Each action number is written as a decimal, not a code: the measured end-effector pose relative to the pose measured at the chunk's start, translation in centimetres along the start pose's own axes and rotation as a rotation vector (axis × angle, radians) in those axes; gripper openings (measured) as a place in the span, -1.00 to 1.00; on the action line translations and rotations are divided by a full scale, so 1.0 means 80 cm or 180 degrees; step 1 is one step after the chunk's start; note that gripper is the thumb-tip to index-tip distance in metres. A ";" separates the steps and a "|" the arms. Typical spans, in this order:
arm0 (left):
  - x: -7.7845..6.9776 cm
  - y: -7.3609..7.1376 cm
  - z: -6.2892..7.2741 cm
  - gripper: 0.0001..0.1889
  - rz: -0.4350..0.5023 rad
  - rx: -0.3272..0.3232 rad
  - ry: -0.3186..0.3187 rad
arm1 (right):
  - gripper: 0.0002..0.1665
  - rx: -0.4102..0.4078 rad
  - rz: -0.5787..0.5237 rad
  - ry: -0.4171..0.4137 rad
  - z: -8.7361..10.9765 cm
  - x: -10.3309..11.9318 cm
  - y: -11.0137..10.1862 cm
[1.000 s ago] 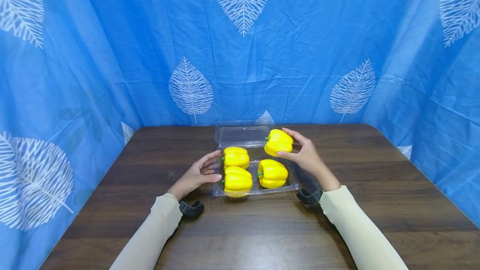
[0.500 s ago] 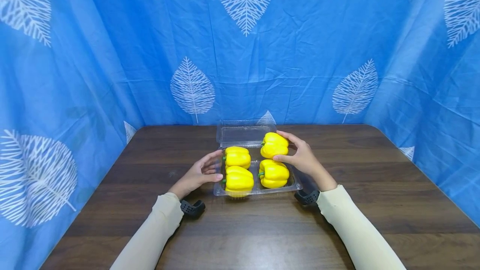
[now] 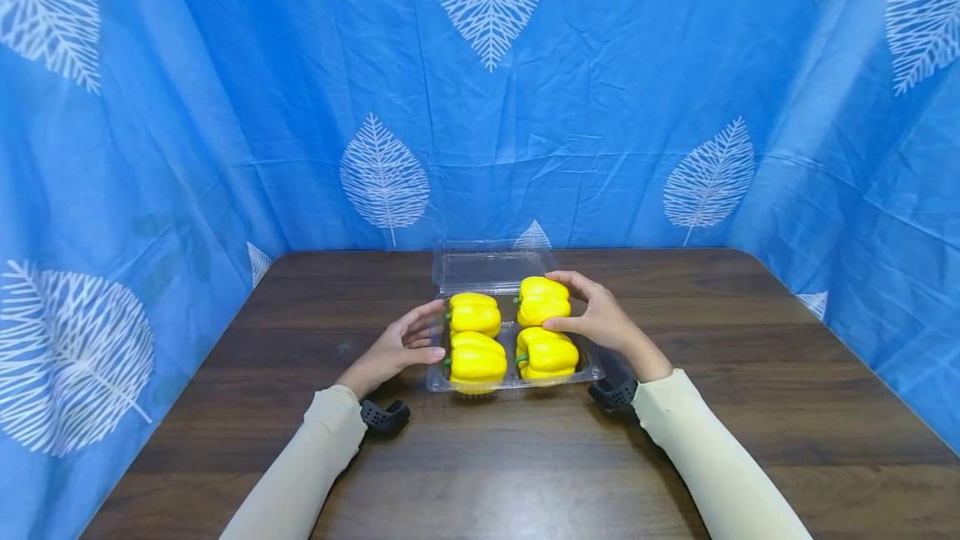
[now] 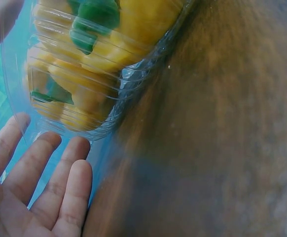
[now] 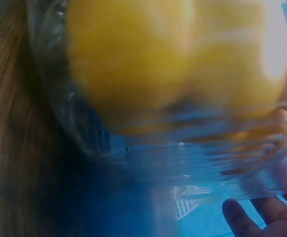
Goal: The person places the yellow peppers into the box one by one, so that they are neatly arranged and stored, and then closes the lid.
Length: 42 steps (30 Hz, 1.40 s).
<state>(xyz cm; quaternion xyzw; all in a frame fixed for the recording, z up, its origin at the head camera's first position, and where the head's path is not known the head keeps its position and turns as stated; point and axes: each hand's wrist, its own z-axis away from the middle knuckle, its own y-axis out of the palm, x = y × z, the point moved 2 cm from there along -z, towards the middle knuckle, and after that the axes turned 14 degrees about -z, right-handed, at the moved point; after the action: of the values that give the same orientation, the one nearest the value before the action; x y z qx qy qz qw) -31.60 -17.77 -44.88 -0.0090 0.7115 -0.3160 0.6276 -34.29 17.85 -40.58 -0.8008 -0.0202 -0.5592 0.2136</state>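
A clear plastic clamshell container (image 3: 427, 382) sits on the table, its lid (image 3: 480, 269) folded back behind it. Yellow bell peppers with green stems lie inside: two in the left half, the rear-left pepper (image 3: 474, 315) and the front-left pepper (image 3: 477, 359), and a front-right pepper (image 3: 549, 357). My right hand (image 3: 603, 319) pinches another yellow bell pepper (image 3: 542, 302) between thumb and fingers, at the back right of the container. At the container's left side, my left hand (image 3: 393, 350) has its fingers extended; the left wrist view shows the fingertips (image 4: 78, 148) right at the ribbed wall.
The dark wooden table (image 3: 480, 465) reaches back to a blue curtain (image 3: 585, 107) with white leaf prints. Black bands, the left band (image 3: 385, 417) and the right band (image 3: 613, 395), are on the wrists below cream sleeves.
My right hand has moved left and down with the bell pepper, bringing it into the container's back-right part. The front-right pepper has shifted slightly. My left hand stays at the container's left side.
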 end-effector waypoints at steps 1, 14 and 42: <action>0.000 0.000 0.000 -0.10 -0.0005 0.0001 0.0000 | -0.14 0.0018 0.0017 0.0010 0.000 0.000 0.000; 0.002 0.000 -0.001 -0.10 0.0062 0.0019 0.0017 | -0.15 0.0088 0.0101 0.0028 0.000 -0.001 0.000; -0.003 -0.002 -0.001 -0.11 0.0111 0.0044 -0.0001 | -0.30 0.0306 0.0277 -0.0064 -0.002 -0.005 0.007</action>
<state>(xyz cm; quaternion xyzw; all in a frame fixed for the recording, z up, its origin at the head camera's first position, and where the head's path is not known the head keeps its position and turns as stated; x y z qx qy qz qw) -31.68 -17.78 -44.60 0.0078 0.7093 -0.3099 0.6332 -34.40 17.33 -41.05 -0.7953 -0.0143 -0.5397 0.2757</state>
